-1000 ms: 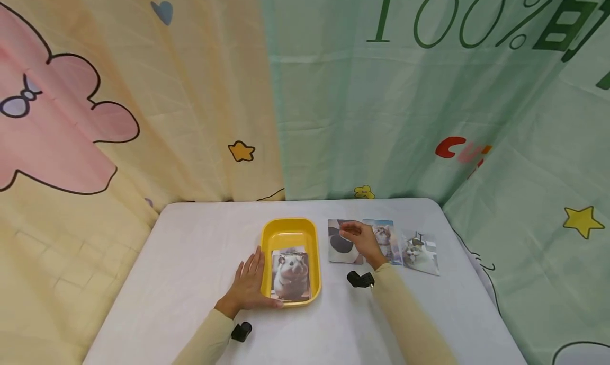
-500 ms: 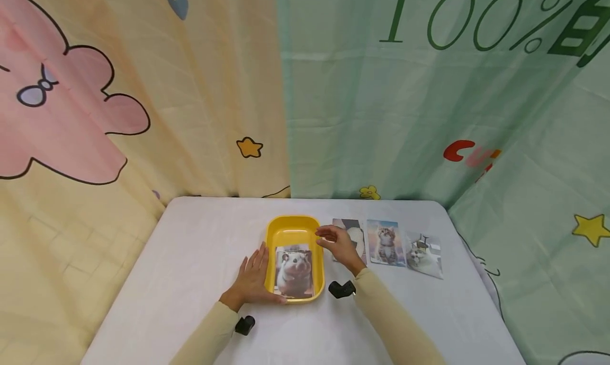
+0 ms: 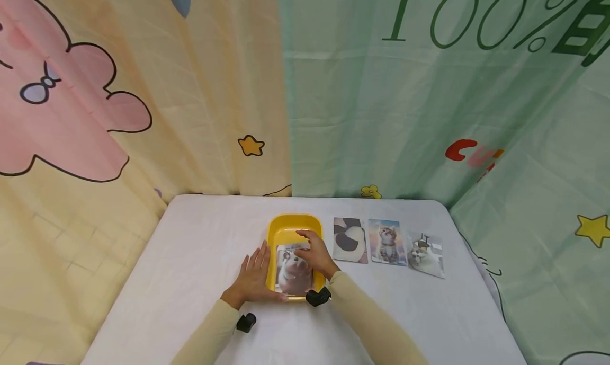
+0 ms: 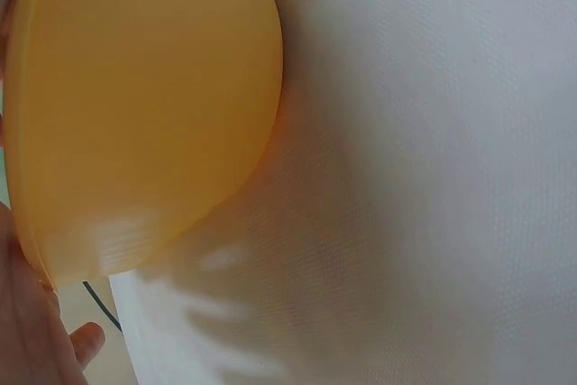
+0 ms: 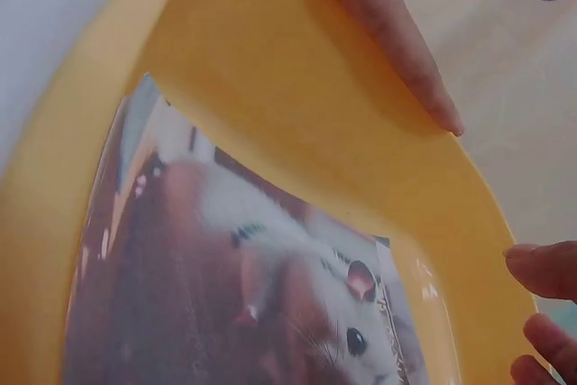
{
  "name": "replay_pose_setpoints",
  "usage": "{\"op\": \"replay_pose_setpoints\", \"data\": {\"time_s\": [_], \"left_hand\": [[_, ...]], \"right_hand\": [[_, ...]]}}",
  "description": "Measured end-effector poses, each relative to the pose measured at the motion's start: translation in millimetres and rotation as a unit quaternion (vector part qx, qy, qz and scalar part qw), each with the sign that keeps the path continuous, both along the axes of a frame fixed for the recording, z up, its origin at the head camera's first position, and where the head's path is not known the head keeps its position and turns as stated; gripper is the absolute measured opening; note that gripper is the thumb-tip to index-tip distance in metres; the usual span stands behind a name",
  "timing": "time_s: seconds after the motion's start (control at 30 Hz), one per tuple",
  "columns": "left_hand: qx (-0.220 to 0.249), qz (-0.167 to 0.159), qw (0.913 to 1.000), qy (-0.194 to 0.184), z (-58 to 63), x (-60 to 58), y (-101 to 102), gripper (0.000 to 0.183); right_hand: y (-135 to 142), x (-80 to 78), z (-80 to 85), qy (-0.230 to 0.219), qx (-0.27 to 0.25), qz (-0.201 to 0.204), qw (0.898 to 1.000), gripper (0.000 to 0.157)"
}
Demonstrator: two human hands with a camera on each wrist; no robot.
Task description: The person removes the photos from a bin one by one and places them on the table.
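A yellow tray [image 3: 286, 221] lies on the table with a stack of picture cards inside, a hamster card [image 3: 292, 277] on top. My left hand [image 3: 251, 281] rests against the tray's left side and near corner with straight fingers. In the left wrist view, the hand [image 4: 34, 326] lies along the tray's outer wall [image 4: 153, 114]. Above the hamster card hovers my right hand [image 3: 318, 255], thumb and fingers apart, nothing visible between them. The right wrist view shows the hamster card [image 5: 261, 286] in its clear sleeve and fingertips [image 5: 544, 268] at the right edge.
Right of the tray lie a card with a dark patch [image 3: 350, 241], a kitten card [image 3: 387, 243] and a tilted card with a white cat [image 3: 425, 255]. The white tabletop [image 3: 205, 232] ends at printed curtains [image 3: 362, 116].
My right hand has moved left from above the dark-patch card to over the tray, uncovering the loose cards. My left hand stays at the tray. The head view has shifted slightly.
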State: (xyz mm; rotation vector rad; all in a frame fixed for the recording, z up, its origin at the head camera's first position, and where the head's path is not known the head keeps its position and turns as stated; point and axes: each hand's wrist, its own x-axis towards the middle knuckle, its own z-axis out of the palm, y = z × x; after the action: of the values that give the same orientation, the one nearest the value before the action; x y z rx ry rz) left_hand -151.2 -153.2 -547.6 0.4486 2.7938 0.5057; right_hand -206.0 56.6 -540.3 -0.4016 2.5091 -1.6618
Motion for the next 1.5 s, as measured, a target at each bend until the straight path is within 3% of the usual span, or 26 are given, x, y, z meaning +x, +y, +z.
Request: {"op": "replay_pose_setpoints", "data": {"time_s": [0.23, 0.43, 0.63, 0.73, 0.9, 1.07, 1.2, 1.33, 1.5], "left_hand": [[-0.003, -0.009, 0.9999, 0.01, 0.3, -1.2, -4, 0.141], [0.004, -0.011, 0.9998, 0.015, -1.3, -0.6, -4, 0.14], [0.011, -0.011, 0.9997, 0.018, -1.1, 0.1, 0, 0.142], [0.007, -0.009, 0.9999, 0.008, -1.8, 0.1, 2, 0.143], [0.001, 0.001, 1.0, -0.005, -3.3, -0.3, 3, 0.145], [-0.009, -0.002, 0.9999, -0.005, -2.0, 0.0, 2, 0.145], [-0.007, -0.006, 1.0, 0.002, 0.0, 0.5, 1, 0.142], [-0.011, -0.007, 0.9999, 0.006, 1.7, 0.0, 1, 0.141], [-0.002, 0.0, 1.0, 0.004, 2.7, -0.5, 1, 0.141]], "right_hand": [[-17, -2.4, -9.1, -0.036, 0.058, -0.004, 0.998, 0.047], [-19, -2.9, -11.2, -0.027, 0.119, 0.015, 0.992, 0.044], [-17, -1.4, -13.3, -0.015, 0.203, 0.037, 0.978, 0.043], [-15, -0.8, -14.6, -0.011, 0.216, 0.041, 0.975, 0.042], [-13, 1.4, -13.5, -0.006, 0.179, 0.047, 0.983, 0.04], [-10, 3.6, -9.6, 0.003, 0.083, 0.066, 0.994, 0.035], [-7, 1.4, -8.0, -0.014, 0.012, 0.092, 0.996, 0.037], [-4, -0.2, -3.3, -0.029, 0.012, 0.088, 0.996, 0.039], [0, -2.0, 3.2, -0.01, 0.033, 0.046, 0.998, 0.035]]}}
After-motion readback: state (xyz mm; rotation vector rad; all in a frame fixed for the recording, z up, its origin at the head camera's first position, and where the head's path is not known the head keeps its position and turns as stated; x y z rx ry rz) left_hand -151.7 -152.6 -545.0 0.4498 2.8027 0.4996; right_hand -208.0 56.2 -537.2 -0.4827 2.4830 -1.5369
